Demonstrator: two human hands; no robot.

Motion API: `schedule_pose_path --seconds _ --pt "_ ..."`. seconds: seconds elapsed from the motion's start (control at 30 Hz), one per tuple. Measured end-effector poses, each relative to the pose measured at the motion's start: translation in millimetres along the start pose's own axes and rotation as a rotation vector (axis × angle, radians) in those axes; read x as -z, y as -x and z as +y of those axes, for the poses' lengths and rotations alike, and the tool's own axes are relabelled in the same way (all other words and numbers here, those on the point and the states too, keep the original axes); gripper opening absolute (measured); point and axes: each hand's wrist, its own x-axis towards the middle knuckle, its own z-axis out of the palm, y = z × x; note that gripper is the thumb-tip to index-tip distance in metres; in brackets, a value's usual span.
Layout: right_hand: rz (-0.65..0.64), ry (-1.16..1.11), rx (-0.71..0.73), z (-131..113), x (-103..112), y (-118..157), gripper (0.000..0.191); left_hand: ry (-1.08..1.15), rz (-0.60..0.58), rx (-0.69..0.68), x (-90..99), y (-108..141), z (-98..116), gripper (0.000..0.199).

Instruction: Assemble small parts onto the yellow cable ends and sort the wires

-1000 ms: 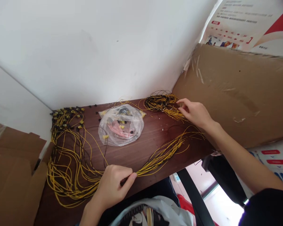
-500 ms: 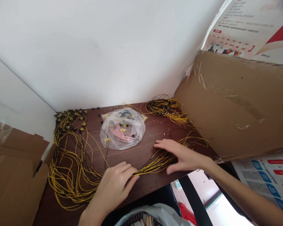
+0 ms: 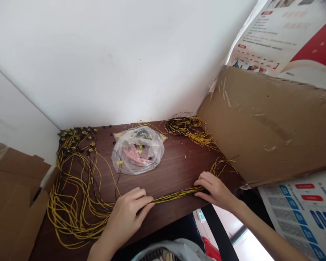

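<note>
A bundle of yellow and black wires [image 3: 176,195] stretches between my hands near the table's front edge. My left hand [image 3: 130,212] pinches the bundle at its left part, fingers closed. My right hand [image 3: 216,190] is closed round it further right, and loose wire ends fan out behind that hand. From my left hand the wires loop away in a wide tangle [image 3: 78,203] toward small yellow and black connectors [image 3: 78,134] at the far left. A clear plastic bag [image 3: 138,150] with pink and yellow pieces inside lies behind the bundle.
A coiled heap of yellow and black wires [image 3: 183,125] lies at the back right of the brown table [image 3: 176,156]. Cardboard walls stand at the left [image 3: 13,206] and right [image 3: 260,127], with a white wall [image 3: 111,65] behind. A bag [image 3: 179,246] is below the front edge.
My right hand has gone from open to closed round the wires. The bundle between my hands is now straighter and narrower. The view has shifted slightly.
</note>
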Motion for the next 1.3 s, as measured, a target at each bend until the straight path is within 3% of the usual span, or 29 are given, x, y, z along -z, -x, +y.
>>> schedule_pose_path --seconds 0.17,0.27,0.37,0.53,0.6,0.67,0.77,0.83,0.93,1.07,1.2,1.3 --pt "0.027 0.054 -0.182 30.1 17.1 21.3 0.015 -0.07 0.041 0.028 -0.3 -2.4 6.2 0.023" --pt "-0.044 0.031 -0.274 43.8 29.2 23.5 0.021 -0.128 0.039 0.012 5.2 -5.4 10.2 0.019" --pt "-0.146 -0.023 -0.366 48.7 46.8 22.2 0.04 -0.144 0.001 -0.013 15.4 -12.2 13.1 0.011" --pt "-0.326 -0.382 -0.461 41.2 91.8 13.5 0.072 -0.127 -0.071 -0.031 31.9 -31.9 16.1 0.029" --pt "-0.234 -0.53 -0.468 40.9 101.4 -0.6 0.065 -0.102 -0.091 -0.05 37.2 -41.1 17.5 0.029" --pt "-0.022 -0.583 -0.501 48.3 97.4 -22.7 0.048 -0.069 -0.103 -0.074 42.3 -50.7 19.9 0.027" --pt "0.246 -0.371 -0.597 74.7 70.9 -59.9 0.029 0.012 -0.176 -0.108 48.3 -66.8 25.5 0.024" --pt "0.227 -0.154 -0.657 95.8 51.0 -78.2 0.026 0.07 -0.242 -0.121 48.7 -79.0 29.9 0.022" --pt "0.14 -0.084 -0.66 118.6 35.2 -90.9 0.018 0.103 -0.272 -0.142 40.3 -100.6 35.0 0.02" --pt "0.176 -0.182 -0.613 127.5 40.5 -98.0 0.015 0.206 -0.205 -0.167 12.9 -138.6 35.5 0.02" --pt "0.323 -0.494 -0.538 125.6 41.6 -114.9 0.019 0.398 -0.066 -0.014 -24.1 -173.5 27.2 0.021" --pt "0.459 -0.838 -0.521 122.0 30.7 -127.6 0.024 0.503 0.0 0.096 -46.9 -184.6 16.2 0.023"
